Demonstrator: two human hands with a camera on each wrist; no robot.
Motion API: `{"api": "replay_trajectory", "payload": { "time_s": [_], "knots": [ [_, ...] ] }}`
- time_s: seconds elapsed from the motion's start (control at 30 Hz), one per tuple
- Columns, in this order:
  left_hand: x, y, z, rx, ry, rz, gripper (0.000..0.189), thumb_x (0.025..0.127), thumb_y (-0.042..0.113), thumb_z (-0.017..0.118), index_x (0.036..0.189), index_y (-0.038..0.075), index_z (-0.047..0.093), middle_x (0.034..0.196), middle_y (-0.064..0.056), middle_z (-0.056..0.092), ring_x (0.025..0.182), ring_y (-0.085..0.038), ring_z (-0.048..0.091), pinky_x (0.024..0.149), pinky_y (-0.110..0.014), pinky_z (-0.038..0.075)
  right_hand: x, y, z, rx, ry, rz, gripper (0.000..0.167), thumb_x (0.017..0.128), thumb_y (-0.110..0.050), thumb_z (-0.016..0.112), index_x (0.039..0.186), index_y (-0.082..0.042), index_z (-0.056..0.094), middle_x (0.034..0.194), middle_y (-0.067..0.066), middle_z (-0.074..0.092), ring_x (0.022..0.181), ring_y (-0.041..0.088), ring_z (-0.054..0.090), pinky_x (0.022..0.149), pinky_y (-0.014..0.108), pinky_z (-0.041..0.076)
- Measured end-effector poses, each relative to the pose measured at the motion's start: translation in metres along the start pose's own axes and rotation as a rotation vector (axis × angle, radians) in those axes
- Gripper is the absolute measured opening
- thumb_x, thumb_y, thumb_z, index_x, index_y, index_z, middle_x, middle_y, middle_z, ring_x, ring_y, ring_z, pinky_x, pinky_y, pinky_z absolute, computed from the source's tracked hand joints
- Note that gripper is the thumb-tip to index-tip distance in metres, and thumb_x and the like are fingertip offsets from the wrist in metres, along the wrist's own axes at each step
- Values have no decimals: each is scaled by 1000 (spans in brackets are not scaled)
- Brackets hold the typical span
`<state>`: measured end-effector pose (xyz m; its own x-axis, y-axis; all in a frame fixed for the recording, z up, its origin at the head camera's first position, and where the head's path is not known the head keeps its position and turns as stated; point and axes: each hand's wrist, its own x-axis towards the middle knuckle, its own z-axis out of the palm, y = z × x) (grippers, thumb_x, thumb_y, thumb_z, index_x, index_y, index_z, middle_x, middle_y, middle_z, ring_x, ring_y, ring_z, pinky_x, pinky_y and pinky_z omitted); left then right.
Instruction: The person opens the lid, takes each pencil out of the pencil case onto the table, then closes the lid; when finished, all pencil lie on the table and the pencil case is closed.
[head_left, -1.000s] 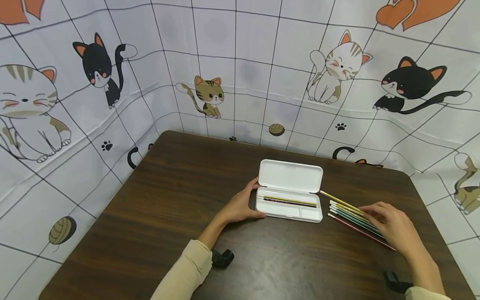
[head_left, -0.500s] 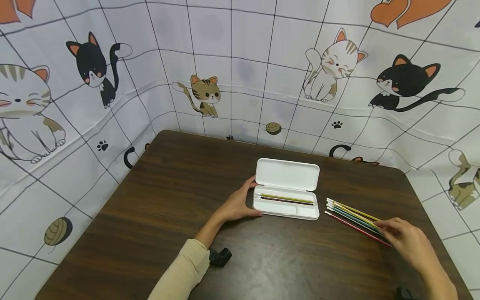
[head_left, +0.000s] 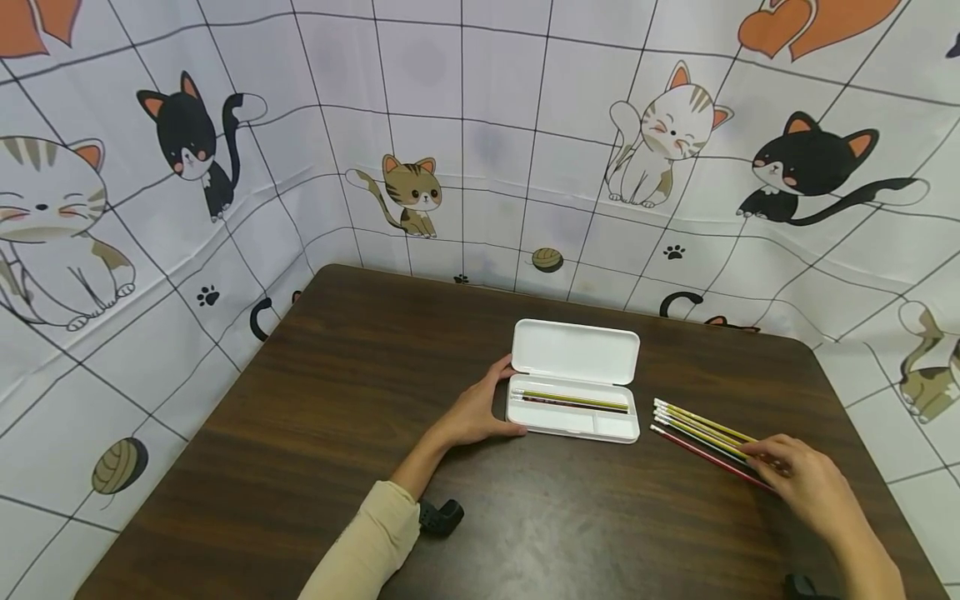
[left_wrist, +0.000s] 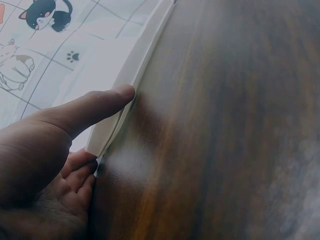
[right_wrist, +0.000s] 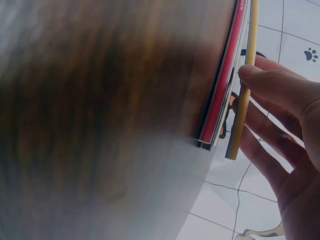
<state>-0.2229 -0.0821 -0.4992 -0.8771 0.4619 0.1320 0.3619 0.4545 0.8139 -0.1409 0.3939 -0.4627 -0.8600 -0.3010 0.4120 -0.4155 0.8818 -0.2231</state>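
A white pencil case (head_left: 558,422) lies with its lid (head_left: 576,351) raised. Inside, at the back of its tray, are a yellow pencil (head_left: 585,403) and a dark red one beside it. My left hand (head_left: 470,414) grips the case's left end, thumb (left_wrist: 107,104) on the front side and fingers around the end. To the right, several white-tipped pencils lie side by side, with a red pencil (head_left: 701,452) nearest me. My right hand (head_left: 806,483) pinches a yellow pencil (right_wrist: 248,47) between thumb and fingers, its near end raised off the others.
All of this sits on a dark wood-grain table (head_left: 375,367). A white cat-print sheet (head_left: 487,150) hangs behind and along both sides. A black wrist device (head_left: 441,517) is on the left forearm.
One second ago the right hand held a yellow pencil apart from the row; that pencil then lay back against the others. Now a yellow pencil is shifted over the green ones. The left hand keeps its hold.
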Motion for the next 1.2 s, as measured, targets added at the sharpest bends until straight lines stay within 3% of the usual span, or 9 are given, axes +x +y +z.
{"api": "replay_trajectory", "payload": {
  "time_s": [0.9,1.07,1.2],
  "knots": [
    [0,1,-1,1,2,-8,118,71,29,90,157,15,11,147,-2,44,136,-21,38,107,-46,30,0,-2,1,-8,-38,26,28,69,-2,86,93,-14,77,88,-2,66,75,29,66,60,41,51],
    [-1,3,-1,6,1,-7,118,71,28,90,158,16,10,148,-3,44,136,-20,37,108,-45,30,11,-8,-4,-9,-55,28,24,72,-3,84,93,-12,76,89,0,67,75,29,66,59,40,51],
    [-1,3,-1,13,1,-12,118,71,28,90,158,16,10,148,-2,44,136,-19,37,108,-44,30,32,-23,0,9,-80,-10,21,77,-5,82,96,-12,76,91,-1,67,76,25,64,60,41,50]
  ]
}}
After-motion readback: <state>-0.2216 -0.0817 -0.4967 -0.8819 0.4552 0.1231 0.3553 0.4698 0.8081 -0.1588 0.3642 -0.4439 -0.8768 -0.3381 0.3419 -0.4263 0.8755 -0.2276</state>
